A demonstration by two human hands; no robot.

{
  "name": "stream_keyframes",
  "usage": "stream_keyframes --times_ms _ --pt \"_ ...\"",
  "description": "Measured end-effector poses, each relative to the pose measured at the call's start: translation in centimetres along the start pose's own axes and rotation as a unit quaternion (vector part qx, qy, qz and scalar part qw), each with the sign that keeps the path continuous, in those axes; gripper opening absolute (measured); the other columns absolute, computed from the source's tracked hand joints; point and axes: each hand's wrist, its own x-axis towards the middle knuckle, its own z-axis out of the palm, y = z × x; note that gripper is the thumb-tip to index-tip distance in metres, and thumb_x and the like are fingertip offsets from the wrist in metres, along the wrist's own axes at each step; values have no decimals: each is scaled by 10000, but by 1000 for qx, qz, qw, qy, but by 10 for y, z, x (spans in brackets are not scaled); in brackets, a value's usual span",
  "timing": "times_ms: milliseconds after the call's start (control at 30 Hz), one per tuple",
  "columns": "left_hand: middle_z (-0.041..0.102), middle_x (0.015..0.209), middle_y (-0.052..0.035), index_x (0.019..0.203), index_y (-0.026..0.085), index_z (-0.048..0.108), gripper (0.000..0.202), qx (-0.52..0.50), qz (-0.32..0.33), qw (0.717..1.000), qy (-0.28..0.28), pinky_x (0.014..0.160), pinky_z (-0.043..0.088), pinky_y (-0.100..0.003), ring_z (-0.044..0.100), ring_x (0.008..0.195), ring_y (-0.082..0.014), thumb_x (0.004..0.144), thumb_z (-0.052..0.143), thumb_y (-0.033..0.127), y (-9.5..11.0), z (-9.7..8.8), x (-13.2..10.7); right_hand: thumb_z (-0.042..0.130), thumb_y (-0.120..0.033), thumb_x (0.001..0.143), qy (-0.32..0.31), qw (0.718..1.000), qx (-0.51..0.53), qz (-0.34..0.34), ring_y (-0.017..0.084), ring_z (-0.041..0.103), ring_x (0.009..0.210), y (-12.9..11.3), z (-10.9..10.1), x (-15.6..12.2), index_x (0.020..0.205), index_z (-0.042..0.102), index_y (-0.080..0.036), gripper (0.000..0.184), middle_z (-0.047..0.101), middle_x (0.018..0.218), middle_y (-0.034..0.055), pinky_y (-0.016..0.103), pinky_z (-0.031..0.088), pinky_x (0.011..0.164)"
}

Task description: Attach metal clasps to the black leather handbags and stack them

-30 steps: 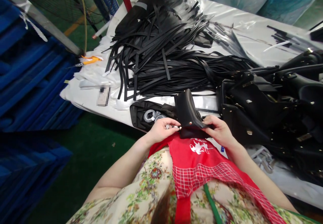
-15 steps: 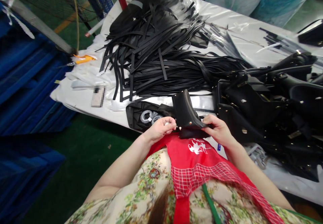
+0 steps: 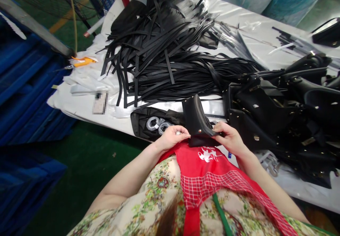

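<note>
A small black handbag (image 3: 197,117) with gold-coloured studs is held upright against my red apron (image 3: 212,168). My right hand (image 3: 230,136) is closed on its right edge, thumb and fingers pinching the black material. At the bag's lower left corner is my left hand (image 3: 174,136), its fingertips pinched together and touching or almost touching the edge. Something small and whitish shows in the left fingers, too small to name. Just beyond that hand, clear coiled rings (image 3: 153,123) lie on a piece of black material (image 3: 140,121).
Long black straps (image 3: 175,76) are heaped across the white-covered table (image 3: 111,122). Black bags (image 3: 265,112) pile up on the right. At the left lie a phone (image 3: 100,103) and an orange-handled tool (image 3: 84,61). Blue stacked panels (image 3: 29,87) stand beside the table.
My left hand has moved a little right, up to the bag's lower left corner. My right hand keeps its hold on the bag. The whole view has shifted slightly.
</note>
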Motion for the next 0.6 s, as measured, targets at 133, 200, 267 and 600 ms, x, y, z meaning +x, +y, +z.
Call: stream_keyframes --times_ms 133,200,267,600 --pt "626 721 -23 729 114 604 312 -79 -9 996 -49 464 248 -176 377 475 -18 710 760 383 -1 -12 6 659 -197 814 -5 1000 8 -2 149 559 733 1 -3 2 790 626 -223 48 585 782 11 289 446 675" --pt "631 769 -33 745 123 568 335 -107 -5 994 -24 444 203 -174 334 455 -6 721 744 406 -6 -22 16 643 -202 816 -20 1000 6 10 157 562 746 8 -9 3 773 622 -215 49 587 790 19 296 450 684" --pt "605 699 -11 751 131 550 337 -79 1 997 26 437 199 -171 329 444 -12 720 732 413 -13 -34 31 638 -202 796 -47 998 -5 38 168 566 764 22 -22 4 742 621 -204 56 594 792 27 306 455 709" --pt "573 569 3 894 117 714 255 141 4 983 119 517 346 -218 462 507 -98 751 575 275 -27 -57 88 574 -476 770 -301 868 -82 386 210 655 794 80 -83 37 863 685 -155 352 710 858 93 317 506 748"
